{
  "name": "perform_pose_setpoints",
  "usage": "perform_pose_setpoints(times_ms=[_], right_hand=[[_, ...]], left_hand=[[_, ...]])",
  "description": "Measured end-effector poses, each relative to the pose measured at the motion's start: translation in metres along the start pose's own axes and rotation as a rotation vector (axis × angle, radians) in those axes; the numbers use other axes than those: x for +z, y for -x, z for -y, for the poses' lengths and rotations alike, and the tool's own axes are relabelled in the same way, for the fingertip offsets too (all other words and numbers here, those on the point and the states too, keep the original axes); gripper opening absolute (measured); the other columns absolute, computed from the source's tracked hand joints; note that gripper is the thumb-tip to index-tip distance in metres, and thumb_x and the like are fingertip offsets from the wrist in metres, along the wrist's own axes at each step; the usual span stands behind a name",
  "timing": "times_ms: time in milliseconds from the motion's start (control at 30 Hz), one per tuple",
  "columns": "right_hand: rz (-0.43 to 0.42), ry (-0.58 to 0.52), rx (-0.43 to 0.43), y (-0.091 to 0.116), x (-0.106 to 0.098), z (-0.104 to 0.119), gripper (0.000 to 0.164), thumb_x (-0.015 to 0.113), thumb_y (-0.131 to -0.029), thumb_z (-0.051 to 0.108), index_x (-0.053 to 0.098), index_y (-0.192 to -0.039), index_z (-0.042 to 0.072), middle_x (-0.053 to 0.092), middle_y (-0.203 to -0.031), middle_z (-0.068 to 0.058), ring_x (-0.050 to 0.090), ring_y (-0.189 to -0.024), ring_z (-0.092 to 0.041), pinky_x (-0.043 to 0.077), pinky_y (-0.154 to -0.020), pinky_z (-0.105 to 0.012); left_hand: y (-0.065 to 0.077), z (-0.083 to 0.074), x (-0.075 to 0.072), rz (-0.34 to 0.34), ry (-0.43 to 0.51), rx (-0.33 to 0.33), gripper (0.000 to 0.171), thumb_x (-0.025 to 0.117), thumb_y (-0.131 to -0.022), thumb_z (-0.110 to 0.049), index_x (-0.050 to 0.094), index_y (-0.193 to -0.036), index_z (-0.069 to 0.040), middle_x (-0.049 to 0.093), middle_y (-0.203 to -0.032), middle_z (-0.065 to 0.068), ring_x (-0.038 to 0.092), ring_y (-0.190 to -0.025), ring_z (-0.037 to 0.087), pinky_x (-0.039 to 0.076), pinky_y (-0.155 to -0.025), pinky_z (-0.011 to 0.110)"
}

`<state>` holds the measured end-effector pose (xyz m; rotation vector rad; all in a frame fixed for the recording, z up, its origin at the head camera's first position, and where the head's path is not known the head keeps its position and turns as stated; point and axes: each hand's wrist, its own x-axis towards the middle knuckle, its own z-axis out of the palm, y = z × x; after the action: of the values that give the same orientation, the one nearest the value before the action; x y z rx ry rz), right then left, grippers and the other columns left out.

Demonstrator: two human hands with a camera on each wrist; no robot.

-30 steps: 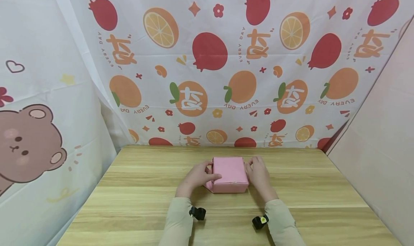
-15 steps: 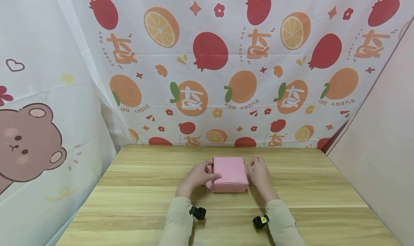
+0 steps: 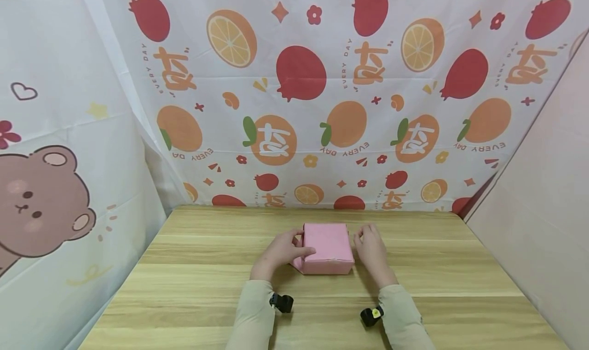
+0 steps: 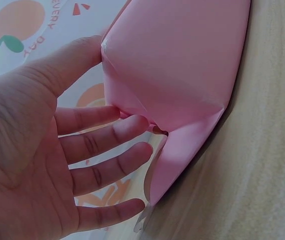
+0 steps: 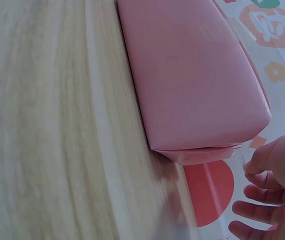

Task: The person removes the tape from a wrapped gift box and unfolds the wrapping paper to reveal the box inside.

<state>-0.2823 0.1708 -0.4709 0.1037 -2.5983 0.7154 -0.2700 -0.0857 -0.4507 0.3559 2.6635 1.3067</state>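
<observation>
At the far left of the frame I see a white cloth (image 3: 106, 176) with a brown bear on it. A fruit-patterned curtain (image 3: 313, 125) fills the upper middle, behind a wooden table (image 3: 198, 288). Low and just left of centre, a beige sleeve (image 3: 250, 309) with a black device (image 3: 282, 303) leads up to the left hand (image 3: 277, 253). Its thumb lies over the top edge of a pink box (image 3: 327, 241), the fingers spread and nearly straight around the left end. From the left wrist, the index fingertip touches that end, beside a loose flap (image 4: 180, 152) sticking out at the bottom.

The box sits on the table at lower centre, between the hands. Just off its right end is the right hand (image 3: 371, 250), thumb and index finger drawn close together, the others loosely bent. They don't touch the box; whether they pinch the faint sliver (image 5: 244, 161) there, I can't tell. At far right hangs a pale sheet (image 3: 543, 186).
</observation>
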Motion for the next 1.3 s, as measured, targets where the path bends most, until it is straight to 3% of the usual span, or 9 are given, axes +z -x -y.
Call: perform_pose_setpoints(times_ms=[300,467,667,767,833,967,1133,1300], right_hand=[[0.034,0.005,0.038,-0.001,0.0,-0.007,0.01,0.063,-0.089,0.011,0.059,-0.084,0.002,0.057,-0.097,-0.014,0.059,-0.077,-0.026,0.054,-0.068,-0.042],[0.007,0.005,0.069,-0.002,-0.003,-0.012,0.01,0.061,-0.088,0.01,0.059,-0.084,0.001,0.057,-0.095,-0.015,0.059,-0.078,-0.028,0.053,-0.068,-0.045],[0.018,-0.003,0.088,-0.004,-0.008,-0.016,0.011,0.058,-0.089,0.012,0.059,-0.09,0.001,0.058,-0.1,-0.018,0.06,-0.086,-0.032,0.053,-0.074,-0.048],[0.033,-0.02,0.097,-0.004,-0.009,-0.015,0.014,0.057,-0.09,0.013,0.06,-0.097,0.001,0.059,-0.106,-0.019,0.062,-0.095,-0.036,0.053,-0.08,-0.051],[0.04,-0.031,0.1,-0.005,-0.009,-0.015,0.017,0.056,-0.091,0.013,0.06,-0.102,0.002,0.06,-0.11,-0.02,0.062,-0.101,-0.037,0.053,-0.084,-0.052],[0.047,-0.051,0.103,-0.006,-0.008,-0.014,0.022,0.053,-0.093,0.013,0.06,-0.109,0.001,0.06,-0.115,-0.021,0.061,-0.107,-0.038,0.051,-0.091,-0.053],[0.052,-0.074,0.111,-0.006,-0.009,-0.013,0.026,0.051,-0.095,0.015,0.06,-0.115,0.001,0.06,-0.118,-0.02,0.06,-0.111,-0.037,0.05,-0.095,-0.052],[0.034,-0.078,0.092,-0.005,-0.009,-0.011,0.024,0.052,-0.095,0.015,0.061,-0.112,0.002,0.061,-0.116,-0.019,0.061,-0.11,-0.035,0.051,-0.093,-0.051]], left_hand=[[0.0,0.001,0.001,-0.019,-0.005,0.019,0.077,0.079,-0.079,-0.045,0.051,-0.137,-0.002,0.063,-0.11,0.01,0.057,-0.097,0.02,0.05,-0.084,0.036],[-0.001,0.002,0.003,-0.039,0.027,0.027,0.077,0.08,-0.077,-0.044,0.051,-0.136,-0.004,0.059,-0.122,0.013,0.056,-0.11,0.027,0.049,-0.095,0.043],[-0.001,0.002,0.003,-0.078,-0.041,0.079,0.091,0.081,-0.076,-0.043,0.037,-0.149,-0.009,0.035,-0.152,0.02,0.035,-0.141,0.038,0.034,-0.112,0.056],[-0.003,0.004,0.003,-0.056,-0.052,0.133,0.095,0.08,-0.078,-0.039,0.031,-0.152,-0.009,0.027,-0.159,0.018,0.023,-0.148,0.037,0.025,-0.118,0.055],[-0.005,0.005,0.004,-0.043,-0.04,0.167,0.094,0.08,-0.08,-0.037,0.029,-0.153,-0.007,0.026,-0.16,0.017,0.02,-0.149,0.036,0.021,-0.12,0.054],[-0.005,0.005,0.004,-0.027,-0.01,0.168,0.092,0.08,-0.08,-0.037,0.03,-0.153,-0.011,0.028,-0.16,0.014,0.02,-0.15,0.034,0.02,-0.12,0.054],[-0.005,0.005,0.005,-0.072,-0.016,0.125,0.092,0.082,-0.075,-0.042,0.037,-0.15,-0.013,0.037,-0.153,0.016,0.034,-0.142,0.035,0.031,-0.115,0.055],[-0.004,0.004,0.003,-0.138,-0.049,0.072,0.086,0.08,-0.077,-0.046,0.041,-0.148,-0.016,0.05,-0.138,0.016,0.051,-0.121,0.03,0.044,-0.104,0.05]])
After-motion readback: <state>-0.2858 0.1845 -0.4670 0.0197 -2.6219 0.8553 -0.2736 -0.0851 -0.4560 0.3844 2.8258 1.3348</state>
